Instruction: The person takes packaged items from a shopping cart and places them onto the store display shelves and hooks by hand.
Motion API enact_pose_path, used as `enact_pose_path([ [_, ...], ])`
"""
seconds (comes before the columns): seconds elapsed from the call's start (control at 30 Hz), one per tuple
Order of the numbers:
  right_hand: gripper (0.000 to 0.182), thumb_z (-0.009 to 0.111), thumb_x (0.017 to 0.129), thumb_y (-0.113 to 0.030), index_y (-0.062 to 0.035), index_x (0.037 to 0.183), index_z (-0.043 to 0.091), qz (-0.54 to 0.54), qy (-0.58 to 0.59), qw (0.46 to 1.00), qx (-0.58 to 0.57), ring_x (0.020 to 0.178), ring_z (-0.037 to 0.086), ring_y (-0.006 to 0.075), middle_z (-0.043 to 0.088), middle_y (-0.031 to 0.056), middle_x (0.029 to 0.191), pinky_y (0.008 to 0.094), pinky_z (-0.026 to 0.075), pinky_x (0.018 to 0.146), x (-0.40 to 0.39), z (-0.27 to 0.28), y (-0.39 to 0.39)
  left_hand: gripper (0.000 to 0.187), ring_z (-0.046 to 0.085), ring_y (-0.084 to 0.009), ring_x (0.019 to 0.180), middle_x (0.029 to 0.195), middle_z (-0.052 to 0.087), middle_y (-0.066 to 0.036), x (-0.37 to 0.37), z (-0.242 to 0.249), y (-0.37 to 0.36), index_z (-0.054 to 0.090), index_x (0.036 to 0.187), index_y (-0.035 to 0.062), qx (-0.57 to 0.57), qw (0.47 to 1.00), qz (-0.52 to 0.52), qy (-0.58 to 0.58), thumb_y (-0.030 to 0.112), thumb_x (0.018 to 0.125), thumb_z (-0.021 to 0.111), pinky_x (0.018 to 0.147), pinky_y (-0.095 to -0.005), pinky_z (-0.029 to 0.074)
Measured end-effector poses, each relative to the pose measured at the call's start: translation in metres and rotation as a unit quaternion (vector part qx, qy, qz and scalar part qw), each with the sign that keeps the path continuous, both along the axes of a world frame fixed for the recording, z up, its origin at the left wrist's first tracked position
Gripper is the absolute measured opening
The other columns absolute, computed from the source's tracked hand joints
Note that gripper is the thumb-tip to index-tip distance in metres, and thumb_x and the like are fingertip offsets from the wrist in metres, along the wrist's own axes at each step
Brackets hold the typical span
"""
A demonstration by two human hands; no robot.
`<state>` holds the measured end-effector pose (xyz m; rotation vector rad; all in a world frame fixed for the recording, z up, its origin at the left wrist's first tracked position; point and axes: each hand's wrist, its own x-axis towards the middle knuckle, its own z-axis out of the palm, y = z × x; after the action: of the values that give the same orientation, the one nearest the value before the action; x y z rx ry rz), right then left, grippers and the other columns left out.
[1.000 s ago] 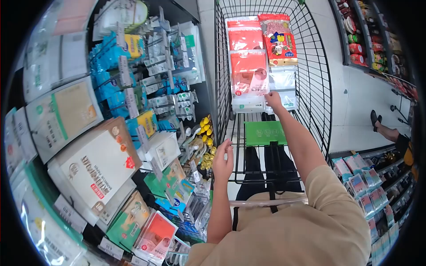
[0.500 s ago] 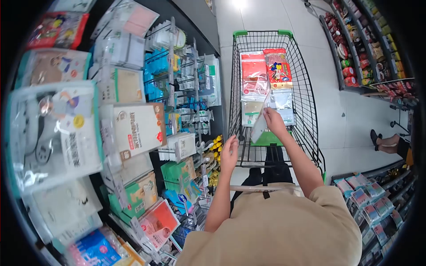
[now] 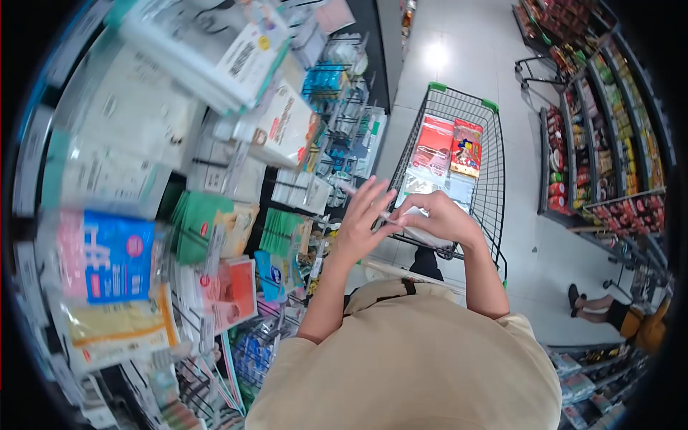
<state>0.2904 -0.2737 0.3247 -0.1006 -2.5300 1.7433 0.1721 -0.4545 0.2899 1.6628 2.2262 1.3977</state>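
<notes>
In front of my chest both hands meet at a thin, pale flat package (image 3: 424, 235), seen nearly edge-on. My right hand (image 3: 438, 215) pinches its upper edge between thumb and fingers. My left hand (image 3: 364, 221) is at its left end, fingers spread and thumb near the edge; whether it grips is unclear. Beyond them stands a black wire shopping cart (image 3: 490, 208) with green corners. In it lie a red and white package (image 3: 433, 147), a red and yellow package (image 3: 466, 147) and clear packages (image 3: 461, 188) nearer my right hand.
Hanging packages fill the rack at left, including a blue and pink one (image 3: 118, 254), green ones (image 3: 203, 226) and a red one (image 3: 231, 292). Food shelves (image 3: 609, 136) stand at right. Another person's legs (image 3: 595, 309) show at lower right.
My right hand has drawn the thin package back from above the cart toward my chest. My left hand has risen to meet it. The view has turned, and the cart appears farther off.
</notes>
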Motion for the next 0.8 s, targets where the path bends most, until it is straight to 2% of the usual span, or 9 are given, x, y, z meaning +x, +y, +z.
enact_pose_path([
  [0.07,0.016,0.070,0.086,-0.020,-0.0050,0.088,0.064,0.037,0.035,0.998,0.044,0.066,0.065,0.0298,0.066,0.0129,0.071,0.0362,0.049,0.059,-0.005,0.014,-0.025,0.033,0.059,-0.0311,0.112,0.101,0.068,-0.013,0.004,0.015,-0.028,0.067,0.100,-0.0002,-0.016,0.998,-0.010,0.052,0.013,0.073,0.080,0.101,-0.0440,0.043],
  [0.2,0.019,0.071,0.085,-0.019,-0.0022,0.092,0.065,0.099,0.011,0.988,0.115,0.073,0.066,0.0297,0.068,0.0134,0.080,0.0339,0.051,0.063,-0.020,0.049,-0.081,0.024,0.065,-0.0275,0.081,0.086,0.067,-0.012,0.016,0.010,-0.097,0.068,0.094,0.0004,0.014,0.998,0.055,0.007,0.015,0.078,0.076,0.078,-0.0401,0.049],
  [0.23,0.019,0.071,0.085,-0.019,-0.0022,0.092,0.065,0.130,0.020,0.984,0.116,0.073,0.066,0.0297,0.068,0.0134,0.080,0.0339,0.051,0.063,-0.025,0.047,-0.094,0.024,0.065,-0.0275,0.081,0.086,0.067,-0.012,0.022,0.008,-0.118,0.068,0.094,0.0004,0.015,0.996,0.087,0.014,0.015,0.078,0.076,0.078,-0.0401,0.049],
  [0.3,0.019,0.070,0.085,-0.018,-0.0016,0.093,0.066,0.124,0.034,0.984,0.124,0.074,0.066,0.0301,0.068,0.0141,0.083,0.0352,0.051,0.065,-0.034,0.038,-0.115,0.021,0.065,-0.0248,0.080,0.086,0.067,-0.012,0.041,0.003,-0.157,0.067,0.096,-0.0013,0.031,0.960,0.209,-0.181,0.014,0.082,0.074,0.074,-0.0354,0.049],
  [0.5,0.016,0.066,0.087,-0.015,0.0010,0.088,0.065,0.176,0.163,0.954,0.180,0.073,0.063,0.0312,0.066,0.0155,0.080,0.0367,0.050,0.068,-0.068,0.004,-0.175,0.017,0.064,-0.0115,0.085,0.100,0.070,-0.006,0.075,-0.027,-0.269,0.069,0.101,-0.0013,0.152,0.852,0.388,-0.318,0.012,0.090,0.068,0.076,-0.0264,0.051],
  [0.57,0.016,0.068,0.086,-0.013,0.0029,0.088,0.065,0.207,0.078,0.975,0.018,0.069,0.062,0.0234,0.065,0.0133,0.077,0.0344,0.049,0.067,-0.080,-0.011,-0.200,0.018,0.065,-0.0104,0.079,0.099,0.070,-0.007,0.089,-0.026,-0.293,0.069,0.102,0.0005,0.204,0.781,0.454,-0.378,0.015,0.091,0.068,0.068,-0.0258,0.054],
  [0.6,0.013,0.068,0.088,-0.011,0.0015,0.090,0.067,0.219,0.043,0.974,-0.030,0.070,0.059,0.0121,0.067,0.0063,0.077,0.0299,0.048,0.066,-0.088,-0.023,-0.213,0.018,0.065,-0.0104,0.079,0.099,0.070,-0.007,0.095,-0.026,-0.302,0.069,0.102,0.0005,0.209,0.777,0.460,-0.376,0.015,0.091,0.068,0.068,-0.0258,0.054],
  [0.73,0.014,0.066,0.093,-0.013,-0.0017,0.101,0.067,0.254,-0.093,0.933,-0.239,0.079,0.059,0.0044,0.069,0.0011,0.090,0.0226,0.048,0.069,-0.114,-0.056,-0.266,0.021,0.063,-0.0101,0.083,0.097,0.070,-0.005,0.106,-0.019,-0.327,0.067,0.107,0.0004,0.352,0.663,0.510,-0.420,0.016,0.092,0.068,0.076,-0.0265,0.050],
  [0.8,0.016,0.065,0.093,-0.013,-0.0003,0.103,0.066,0.252,-0.112,0.911,-0.306,0.080,0.060,0.0044,0.069,0.0014,0.092,0.0222,0.048,0.071,-0.118,-0.056,-0.294,0.022,0.063,-0.0103,0.085,0.098,0.070,-0.005,0.106,-0.026,-0.341,0.067,0.109,0.0002,0.400,0.654,0.507,-0.395,0.015,0.092,0.067,0.077,-0.0270,0.050],
])
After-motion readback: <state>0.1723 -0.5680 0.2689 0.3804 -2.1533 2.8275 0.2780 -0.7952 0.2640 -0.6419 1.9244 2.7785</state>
